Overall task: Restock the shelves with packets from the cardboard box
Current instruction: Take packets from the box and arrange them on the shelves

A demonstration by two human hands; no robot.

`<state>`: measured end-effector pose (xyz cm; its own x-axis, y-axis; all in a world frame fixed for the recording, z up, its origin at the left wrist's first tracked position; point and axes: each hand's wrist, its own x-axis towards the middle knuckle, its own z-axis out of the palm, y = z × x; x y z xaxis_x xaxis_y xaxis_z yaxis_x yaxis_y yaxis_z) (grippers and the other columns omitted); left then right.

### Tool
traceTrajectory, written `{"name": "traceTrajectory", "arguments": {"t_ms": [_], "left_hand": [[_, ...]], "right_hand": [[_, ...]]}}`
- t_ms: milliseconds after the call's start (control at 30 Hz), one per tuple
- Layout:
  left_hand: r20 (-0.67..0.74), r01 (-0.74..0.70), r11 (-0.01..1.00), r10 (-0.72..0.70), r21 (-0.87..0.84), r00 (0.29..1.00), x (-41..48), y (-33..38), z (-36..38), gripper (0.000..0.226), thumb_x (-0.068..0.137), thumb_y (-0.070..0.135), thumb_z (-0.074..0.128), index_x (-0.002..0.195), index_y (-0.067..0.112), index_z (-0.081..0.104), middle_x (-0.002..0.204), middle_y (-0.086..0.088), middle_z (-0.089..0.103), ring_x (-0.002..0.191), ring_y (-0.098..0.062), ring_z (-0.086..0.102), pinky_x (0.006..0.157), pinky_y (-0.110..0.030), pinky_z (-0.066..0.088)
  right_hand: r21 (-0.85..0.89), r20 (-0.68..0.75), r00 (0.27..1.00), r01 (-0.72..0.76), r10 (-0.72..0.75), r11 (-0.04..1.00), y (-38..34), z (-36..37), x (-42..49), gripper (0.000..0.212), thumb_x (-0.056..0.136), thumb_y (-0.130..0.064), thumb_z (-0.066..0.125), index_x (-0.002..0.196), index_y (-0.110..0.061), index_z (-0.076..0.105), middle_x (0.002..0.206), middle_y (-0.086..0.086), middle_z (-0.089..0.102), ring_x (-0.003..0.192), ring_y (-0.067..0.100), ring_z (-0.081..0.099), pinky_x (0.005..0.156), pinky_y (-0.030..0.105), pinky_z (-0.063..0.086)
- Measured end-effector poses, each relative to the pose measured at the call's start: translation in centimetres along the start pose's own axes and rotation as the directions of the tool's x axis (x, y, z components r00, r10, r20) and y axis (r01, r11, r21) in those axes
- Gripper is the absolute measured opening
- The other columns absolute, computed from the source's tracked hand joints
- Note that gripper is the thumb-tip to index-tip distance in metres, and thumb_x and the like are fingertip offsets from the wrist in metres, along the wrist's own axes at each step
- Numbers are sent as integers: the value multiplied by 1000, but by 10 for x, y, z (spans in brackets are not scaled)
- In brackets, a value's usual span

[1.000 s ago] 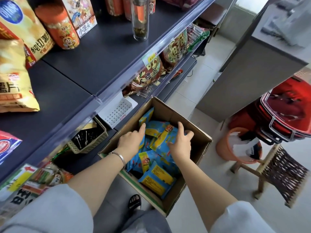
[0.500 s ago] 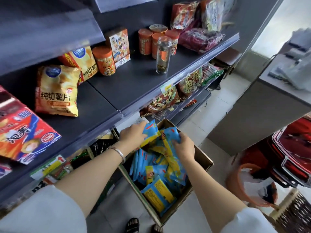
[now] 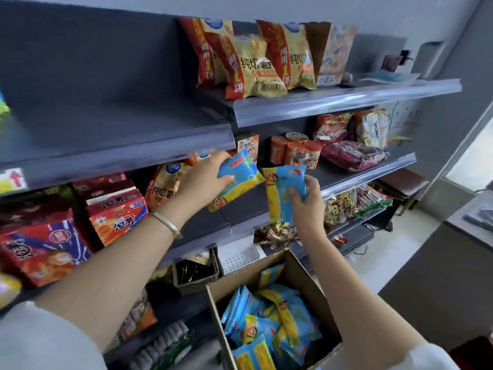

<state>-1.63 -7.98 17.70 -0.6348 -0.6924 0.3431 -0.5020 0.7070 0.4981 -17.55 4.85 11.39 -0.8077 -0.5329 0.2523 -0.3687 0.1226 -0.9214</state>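
An open cardboard box (image 3: pixel 306 279) sits low in front of the shelves, holding several blue and yellow packets (image 3: pixel 269 327). My left hand (image 3: pixel 202 180) grips one blue and yellow packet (image 3: pixel 240 180) up at the middle shelf (image 3: pixel 368 174), tilted. Beside it, my right hand (image 3: pixel 306 206) holds a second packet (image 3: pixel 284 193) upright by its lower half. Both packets hang in front of the shelf's front edge, apart from each other.
Yellow crisp bags (image 3: pixel 253 60) stand on the top shelf (image 3: pixel 346 100). Orange tubs (image 3: pixel 290 150), a glass jar (image 3: pixel 300 157) and a dark red packet (image 3: pixel 352 156) stand on the middle shelf. Red boxes (image 3: pixel 117 209) fill its left. A dark basket (image 3: pixel 196 276) sits left of the box. A grey counter (image 3: pixel 469 228) is at right.
Both hands have risen out of the box, each with a packet, up to the middle shelf. The view has tilted upward to the shelves.
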Motion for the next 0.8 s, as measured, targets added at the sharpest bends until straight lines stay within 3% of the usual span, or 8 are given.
{"name": "traceTrajectory", "arguments": {"t_ms": [267, 400, 567, 700, 800], "left_hand": [[-282, 47, 998, -34, 40, 959, -16, -3, -110, 31, 87, 29, 63, 115, 27, 51, 109, 9, 61, 101, -20, 57, 82, -41, 48], [-391, 77, 988, -17, 136, 920, -29, -21, -157, 31, 90, 27, 59, 119, 24, 50, 111, 6, 62, 100, -20, 58, 75, -35, 44], [-516, 151, 965, -20, 213, 857, -51, -68, -222, 30, 89, 23, 60, 118, 20, 53, 105, 2, 64, 94, -25, 59, 79, -36, 42], [-599, 244, 921, -14, 305, 801, -73, -113, -273, 29, 89, 22, 60, 118, 22, 55, 102, -1, 65, 98, -29, 56, 85, -40, 36], [-627, 344, 860, -37, 376, 778, -93, -156, -312, 31, 89, 23, 60, 120, 24, 55, 108, 0, 64, 103, -29, 53, 87, -40, 28]], "right_hand": [[168, 52, 961, 261, -273, 951, -104, 38, 7, 28, 96, -19, 52, 124, -19, 48, 83, -16, 54, 70, 2, 55, 59, 22, 44], [137, 110, 911, 383, -398, 914, -140, 65, -1, 32, 96, -20, 52, 128, -19, 47, 81, -14, 55, 71, 11, 56, 65, 33, 48], [86, 186, 796, 571, -576, 817, -192, 118, -19, 35, 96, -19, 52, 130, -20, 47, 96, -6, 59, 80, 16, 57, 71, 34, 47], [50, 243, 685, 698, -687, 714, -237, 175, -40, 35, 93, -16, 53, 128, -17, 49, 95, -3, 59, 79, 19, 52, 76, 39, 43], [-26, 320, 605, 775, -729, 632, -268, 221, -58, 37, 94, -18, 53, 130, -18, 49, 103, 2, 63, 97, 27, 53, 85, 40, 37]]}}
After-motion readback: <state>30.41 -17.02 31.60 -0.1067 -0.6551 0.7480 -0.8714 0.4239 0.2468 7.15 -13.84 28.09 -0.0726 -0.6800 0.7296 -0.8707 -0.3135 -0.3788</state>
